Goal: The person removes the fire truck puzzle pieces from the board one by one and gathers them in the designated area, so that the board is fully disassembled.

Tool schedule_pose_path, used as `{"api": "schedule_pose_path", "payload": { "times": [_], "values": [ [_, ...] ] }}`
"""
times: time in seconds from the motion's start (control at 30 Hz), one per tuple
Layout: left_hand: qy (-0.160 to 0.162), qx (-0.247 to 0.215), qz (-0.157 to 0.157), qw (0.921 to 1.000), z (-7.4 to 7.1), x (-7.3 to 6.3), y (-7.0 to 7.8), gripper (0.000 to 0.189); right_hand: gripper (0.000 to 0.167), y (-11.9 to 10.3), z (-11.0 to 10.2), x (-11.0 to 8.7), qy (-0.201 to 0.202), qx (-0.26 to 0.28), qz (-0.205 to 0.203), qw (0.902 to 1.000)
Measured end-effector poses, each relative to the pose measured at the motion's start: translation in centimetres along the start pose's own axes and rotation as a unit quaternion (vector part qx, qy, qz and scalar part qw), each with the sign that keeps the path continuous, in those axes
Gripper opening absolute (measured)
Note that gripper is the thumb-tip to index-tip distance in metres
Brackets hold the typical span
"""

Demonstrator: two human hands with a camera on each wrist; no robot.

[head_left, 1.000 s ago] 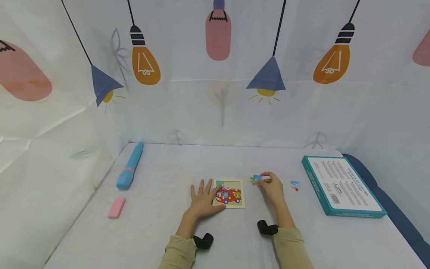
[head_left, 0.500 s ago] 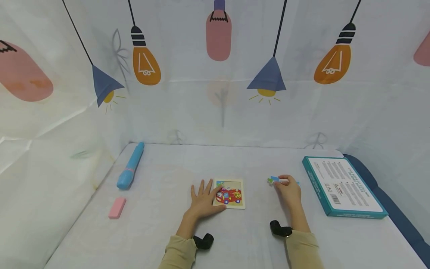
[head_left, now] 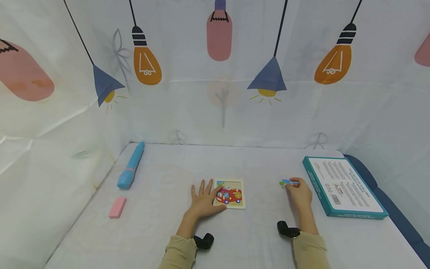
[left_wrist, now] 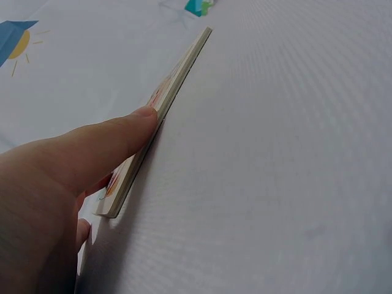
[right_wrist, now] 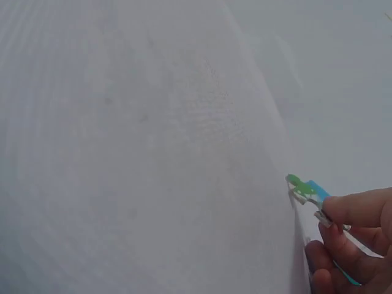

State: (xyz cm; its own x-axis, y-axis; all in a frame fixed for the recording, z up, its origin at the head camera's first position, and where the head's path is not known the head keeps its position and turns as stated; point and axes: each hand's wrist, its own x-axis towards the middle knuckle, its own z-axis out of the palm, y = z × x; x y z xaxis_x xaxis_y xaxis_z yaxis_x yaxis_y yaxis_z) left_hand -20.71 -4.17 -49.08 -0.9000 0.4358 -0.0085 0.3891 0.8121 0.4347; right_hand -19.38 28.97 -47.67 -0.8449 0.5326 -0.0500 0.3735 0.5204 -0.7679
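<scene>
My left hand [head_left: 202,203] lies with fingers spread over the left side of a small framed jigsaw puzzle [head_left: 233,184] showing a red fire engine. In the left wrist view the thumb presses on the puzzle's pale wooden edge [left_wrist: 191,61]. Further right, my right hand [head_left: 300,194] pinches a blue and green puzzle piece [head_left: 284,182] between thumb and fingers. The right wrist view shows the green tip of this puzzle piece [right_wrist: 301,185] sticking out past the thumb, close over the white table. The spot where a second small piece lay is now covered by the right hand.
A teal-edged box [head_left: 346,186] lies to the right of the right hand. On the left of the white table [head_left: 168,168] are a blue microphone-shaped object [head_left: 130,168] and a pink block [head_left: 117,207]. A printed white curtain [head_left: 188,112] stands behind the table.
My right hand has moved right with the puzzle piece, from beside the puzzle to where the second piece lay. The left hand has stayed on the puzzle.
</scene>
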Motion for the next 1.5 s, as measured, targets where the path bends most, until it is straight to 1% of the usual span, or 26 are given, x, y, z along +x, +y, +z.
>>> {"api": "schedule_pose_path", "payload": {
  "times": [0.17, 0.37, 0.47, 0.7, 0.77, 0.87, 0.97, 1.03, 1.3, 1.4, 1.47, 1.5],
  "values": [
    [-0.002, 0.002, 0.000, 1.0000, 0.1, 0.1, 0.0, 0.075, 0.032, 0.3, -0.1, 0.1, 0.008, -0.014, 0.000, 0.9999],
    [-0.003, 0.004, -0.001, 1.0000, 0.1, 0.1, 0.0, 0.075, 0.028, 0.5, 0.0, 0.3, 0.028, -0.064, -0.018, 0.9974],
    [-0.002, 0.005, -0.002, 1.0000, 0.1, 0.1, 0.0, 0.075, 0.028, 0.4, 0.0, 0.4, 0.029, -0.083, -0.022, 0.9959],
    [0.000, 0.010, 0.004, 0.9999, 0.1, 0.0, 0.1, 0.076, 0.027, 0.5, 0.1, 0.6, 0.037, -0.100, -0.031, 0.9938],
    [0.002, 0.011, 0.004, 0.9999, 0.1, 0.0, 0.1, 0.076, 0.027, 0.4, 0.2, 0.6, 0.038, -0.092, -0.031, 0.9946],
    [0.002, 0.010, 0.000, 0.9999, 0.2, 0.1, 0.1, 0.078, 0.028, 0.1, 0.3, 0.5, 0.032, -0.059, -0.027, 0.9974],
    [0.004, 0.007, -0.003, 1.0000, 0.3, 0.1, 0.0, 0.079, 0.029, -0.5, 0.5, 0.1, 0.017, -0.021, -0.025, 0.9993],
    [0.006, 0.002, -0.004, 1.0000, 0.3, 0.1, 0.0, 0.080, 0.030, -1.1, 0.7, -0.1, 0.009, -0.006, -0.030, 0.9995],
    [0.008, -0.004, -0.010, 0.9999, 0.4, 0.2, -0.2, 0.083, 0.029, -3.1, 2.2, -1.3, -0.032, 0.027, -0.086, 0.9954],
    [0.009, -0.003, -0.010, 0.9999, 0.5, 0.2, -0.2, 0.084, 0.028, -3.8, 3.2, -1.6, -0.044, 0.040, -0.103, 0.9929],
    [0.010, -0.001, -0.009, 0.9999, 0.5, 0.2, -0.2, 0.084, 0.027, -4.4, 3.9, -1.9, -0.049, 0.050, -0.105, 0.9920],
    [0.010, -0.001, -0.009, 0.9999, 0.5, 0.2, -0.2, 0.085, 0.026, -4.6, 4.4, -2.1, -0.046, 0.053, -0.110, 0.9914]
  ]
}}
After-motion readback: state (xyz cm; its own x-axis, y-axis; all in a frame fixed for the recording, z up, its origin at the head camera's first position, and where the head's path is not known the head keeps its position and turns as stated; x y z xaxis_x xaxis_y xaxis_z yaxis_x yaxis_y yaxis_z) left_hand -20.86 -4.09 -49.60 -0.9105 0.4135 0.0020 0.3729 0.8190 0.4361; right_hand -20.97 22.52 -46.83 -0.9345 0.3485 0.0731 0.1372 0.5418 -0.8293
